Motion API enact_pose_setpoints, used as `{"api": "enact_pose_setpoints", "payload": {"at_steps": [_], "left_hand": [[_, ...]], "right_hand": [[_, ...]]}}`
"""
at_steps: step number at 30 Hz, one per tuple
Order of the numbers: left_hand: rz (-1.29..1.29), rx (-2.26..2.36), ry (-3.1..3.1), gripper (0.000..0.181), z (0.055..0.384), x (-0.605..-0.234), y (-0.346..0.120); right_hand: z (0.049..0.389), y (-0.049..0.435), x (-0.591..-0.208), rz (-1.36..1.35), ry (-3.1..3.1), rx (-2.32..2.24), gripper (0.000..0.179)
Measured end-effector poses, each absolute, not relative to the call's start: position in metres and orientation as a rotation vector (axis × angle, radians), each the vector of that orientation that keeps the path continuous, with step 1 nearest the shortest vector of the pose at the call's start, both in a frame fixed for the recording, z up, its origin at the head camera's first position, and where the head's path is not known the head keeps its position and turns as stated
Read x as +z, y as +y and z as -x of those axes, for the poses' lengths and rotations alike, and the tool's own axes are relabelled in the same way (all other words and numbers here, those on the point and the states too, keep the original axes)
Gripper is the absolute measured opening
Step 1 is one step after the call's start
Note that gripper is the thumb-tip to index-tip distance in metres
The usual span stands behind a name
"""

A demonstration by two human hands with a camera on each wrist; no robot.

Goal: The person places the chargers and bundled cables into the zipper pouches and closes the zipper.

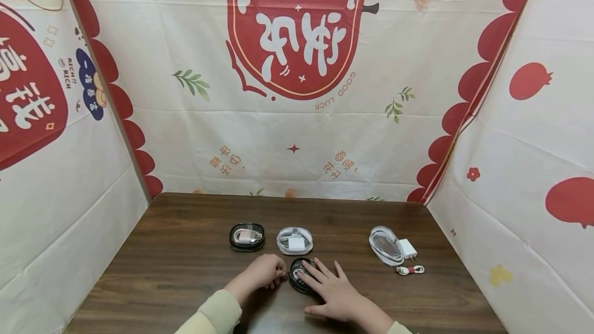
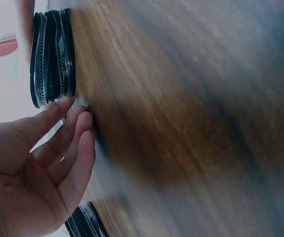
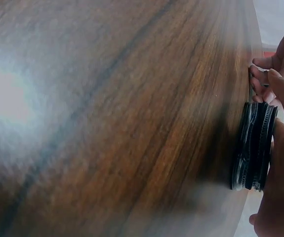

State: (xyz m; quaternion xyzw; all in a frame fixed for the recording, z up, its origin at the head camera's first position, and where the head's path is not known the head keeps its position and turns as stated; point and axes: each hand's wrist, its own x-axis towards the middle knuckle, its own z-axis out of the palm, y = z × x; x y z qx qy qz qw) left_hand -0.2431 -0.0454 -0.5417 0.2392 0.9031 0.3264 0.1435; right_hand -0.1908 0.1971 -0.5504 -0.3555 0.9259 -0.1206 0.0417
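A black-edged zip case (image 1: 295, 276) with a clear top lies on the table, a white cable showing inside. My right hand (image 1: 335, 293) rests on it with fingers spread, covering its right part. At the case's left edge, my left hand (image 1: 267, 270) has its fingers curled, thumb and forefinger pinching the zipper pull at the end of the zip. The left wrist view shows the case's side (image 2: 54, 59) with its zip teeth just beyond the left fingertips. In the right wrist view, the case (image 3: 254, 147) sits under the right hand, zip side visible.
Behind the hands lie another black-edged case (image 1: 247, 237) and a white-edged case (image 1: 295, 241), both with contents. At the right are a white-edged case (image 1: 386, 246), a white charger plug (image 1: 408, 249) and a white cable with a red tie (image 1: 410, 270). Printed cloth walls surround the brown table (image 1: 185, 272).
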Motion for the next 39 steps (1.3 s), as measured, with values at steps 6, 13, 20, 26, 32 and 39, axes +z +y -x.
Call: {"api": "enact_pose_setpoints", "payload": {"at_steps": [6, 13, 20, 26, 32, 39], "left_hand": [[-0.592, 1.055, 2.506, 0.020, 0.235, -0.539, -0.044], [-0.481, 1.184, 2.373, 0.021, 0.229, -0.535, -0.043], [-0.489, 1.158, 2.382, 0.022, 0.222, -0.532, -0.046], [-0.518, 1.172, 2.348, 0.020, 0.214, -0.531, -0.041], [-0.530, 1.162, 2.347, 0.020, 0.207, -0.529, -0.034], [-0.560, 0.987, 2.577, 0.022, 0.210, -0.533, -0.032]], "right_hand": [[0.190, 0.196, -0.546, 1.050, 2.801, -0.385, 0.075], [0.192, 0.196, -0.548, 1.033, 2.797, -0.378, 0.075], [0.193, 0.196, -0.549, 1.018, 2.777, -0.412, 0.074], [0.192, 0.196, -0.551, 0.997, 2.770, -0.440, 0.075], [0.192, 0.195, -0.555, 0.991, 2.789, -0.452, 0.075], [0.188, 0.193, -0.554, 0.979, 2.853, -0.417, 0.075]]}}
